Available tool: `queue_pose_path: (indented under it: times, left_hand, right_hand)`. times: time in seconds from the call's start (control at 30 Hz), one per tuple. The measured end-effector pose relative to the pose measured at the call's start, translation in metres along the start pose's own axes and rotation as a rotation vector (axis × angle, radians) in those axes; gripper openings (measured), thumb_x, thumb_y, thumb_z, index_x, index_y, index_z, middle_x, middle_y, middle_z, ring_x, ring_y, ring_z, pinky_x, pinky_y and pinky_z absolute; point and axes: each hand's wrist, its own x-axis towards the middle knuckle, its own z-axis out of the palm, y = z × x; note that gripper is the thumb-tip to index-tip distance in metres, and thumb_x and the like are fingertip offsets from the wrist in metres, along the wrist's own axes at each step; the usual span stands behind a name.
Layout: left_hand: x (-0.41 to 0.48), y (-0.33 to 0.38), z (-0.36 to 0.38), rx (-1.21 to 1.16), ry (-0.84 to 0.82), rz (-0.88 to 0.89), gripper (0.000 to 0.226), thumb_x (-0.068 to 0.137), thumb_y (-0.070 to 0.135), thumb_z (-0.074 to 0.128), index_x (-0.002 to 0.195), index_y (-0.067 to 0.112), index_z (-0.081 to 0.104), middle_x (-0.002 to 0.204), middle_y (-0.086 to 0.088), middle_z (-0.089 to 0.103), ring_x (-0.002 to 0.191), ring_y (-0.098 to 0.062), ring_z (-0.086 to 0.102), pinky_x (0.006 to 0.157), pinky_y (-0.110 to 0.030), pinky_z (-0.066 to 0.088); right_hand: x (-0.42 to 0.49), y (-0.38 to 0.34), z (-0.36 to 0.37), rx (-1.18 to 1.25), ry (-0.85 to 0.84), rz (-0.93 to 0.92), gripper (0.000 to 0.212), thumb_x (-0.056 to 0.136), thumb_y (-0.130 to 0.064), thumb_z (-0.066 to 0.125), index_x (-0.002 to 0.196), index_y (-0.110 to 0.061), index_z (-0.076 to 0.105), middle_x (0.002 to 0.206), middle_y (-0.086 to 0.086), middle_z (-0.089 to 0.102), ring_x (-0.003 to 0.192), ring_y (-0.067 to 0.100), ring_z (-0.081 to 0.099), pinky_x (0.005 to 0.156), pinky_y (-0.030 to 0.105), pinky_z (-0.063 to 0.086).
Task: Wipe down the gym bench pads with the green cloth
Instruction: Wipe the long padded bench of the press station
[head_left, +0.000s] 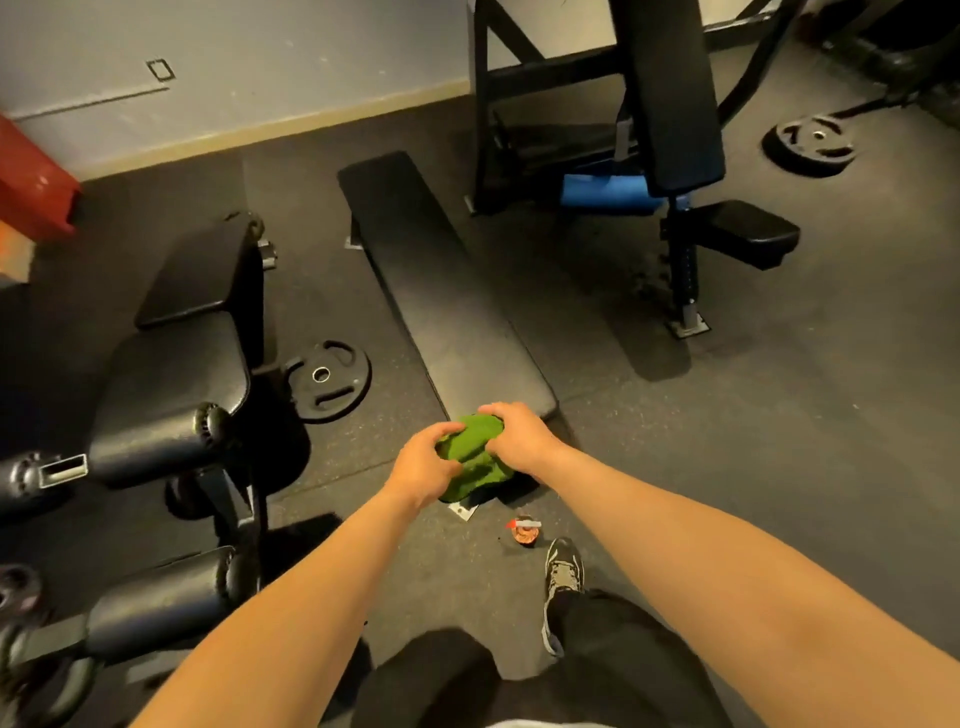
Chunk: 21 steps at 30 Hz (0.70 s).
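Hands up first, head cam: left hand (423, 462) & right hand (519, 436) both curled round the green cloth (470, 457), which is bunched btwn them at centre frame, right at the near end of the flat bench pad (441, 280). Pad's long axis runs away from them, up & slightly left, so I'd call a straight push fwd. Right hand's nearer the pad edge. Open floor lies right of the pad. Weight plate (327, 379) & second bench (182, 364) crowd the left. Small bottle (525, 532) sits lower centre, near the foot.
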Motion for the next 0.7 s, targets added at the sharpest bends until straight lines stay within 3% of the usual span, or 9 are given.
queue_pose_path:
  times: [0.1,0.2,0.23,0.3,0.4,0.5,0.63,0.7]
  left_hand:
    - [0.057,-0.002,0.012,0.110,0.063,-0.069,0.032,0.089,0.008,0.071,0.120,0.017,0.068,0.109,-0.004,0.069,0.097,-0.020,0.061,0.089,-0.029,0.049]
    - [0.107,-0.017,0.022,0.117,0.049,-0.156,0.012,0.089,0.027,0.074,0.100,0.021,0.072,0.089,-0.001,0.070,0.087,-0.021,0.065,0.072,-0.029,0.048]
    - [0.129,-0.025,0.026,0.108,0.031,-0.183,0.011,0.089,0.032,0.073,0.093,0.022,0.073,0.085,-0.001,0.071,0.084,-0.021,0.066,0.067,-0.029,0.046]
    - [0.174,-0.046,0.035,0.088,-0.017,-0.233,0.018,0.090,0.038,0.071,0.087,0.019,0.073,0.084,-0.001,0.073,0.080,-0.019,0.065,0.061,-0.028,0.044]
    - [0.244,-0.085,0.053,0.011,-0.063,-0.283,0.019,0.089,0.037,0.071,0.087,0.018,0.071,0.088,-0.002,0.074,0.081,-0.017,0.067,0.066,-0.027,0.050]
    - [0.305,-0.127,0.075,-0.039,-0.073,-0.287,0.018,0.087,0.030,0.076,0.098,0.020,0.065,0.096,-0.001,0.073,0.091,-0.021,0.069,0.078,-0.030,0.053]
    - [0.360,-0.168,0.098,-0.023,-0.061,-0.203,0.041,0.084,0.007,0.074,0.119,0.019,0.055,0.113,-0.004,0.061,0.099,-0.021,0.060,0.082,-0.025,0.044]
    - [0.378,-0.187,0.113,0.028,-0.019,-0.140,0.048,0.084,-0.001,0.069,0.127,0.015,0.053,0.125,-0.009,0.050,0.104,-0.020,0.052,0.088,-0.019,0.036]
  right_hand:
    - [0.064,0.017,0.000,-0.119,-0.037,0.057,0.022,0.084,0.001,0.057,0.084,-0.014,0.073,0.110,0.013,0.056,0.095,0.025,0.054,0.080,0.025,0.041]
    - [0.115,0.035,0.002,-0.149,-0.075,0.118,0.018,0.083,-0.002,0.057,0.074,-0.014,0.066,0.092,0.010,0.057,0.091,0.030,0.054,0.081,0.035,0.043]
    - [0.136,0.040,0.004,-0.147,-0.098,0.141,0.015,0.084,-0.004,0.055,0.077,-0.012,0.066,0.090,0.012,0.062,0.091,0.033,0.058,0.081,0.038,0.046]
    - [0.178,0.058,0.010,-0.147,-0.115,0.179,0.018,0.088,-0.010,0.054,0.101,-0.012,0.066,0.106,0.013,0.068,0.102,0.032,0.061,0.087,0.037,0.049]
    - [0.246,0.098,0.029,-0.141,-0.123,0.247,0.028,0.091,-0.015,0.053,0.118,-0.016,0.057,0.118,0.015,0.064,0.110,0.033,0.059,0.089,0.034,0.046]
    - [0.303,0.144,0.056,-0.185,-0.107,0.254,0.032,0.093,-0.012,0.053,0.125,-0.015,0.051,0.120,0.019,0.061,0.110,0.036,0.058,0.088,0.035,0.044]
    - [0.353,0.190,0.085,-0.250,-0.078,0.213,0.042,0.095,-0.006,0.050,0.136,-0.013,0.046,0.126,0.021,0.052,0.112,0.039,0.054,0.095,0.038,0.040]
    - [0.369,0.212,0.099,-0.353,0.016,0.137,0.046,0.091,-0.001,0.048,0.136,-0.012,0.050,0.122,0.020,0.050,0.107,0.040,0.052,0.097,0.043,0.042]
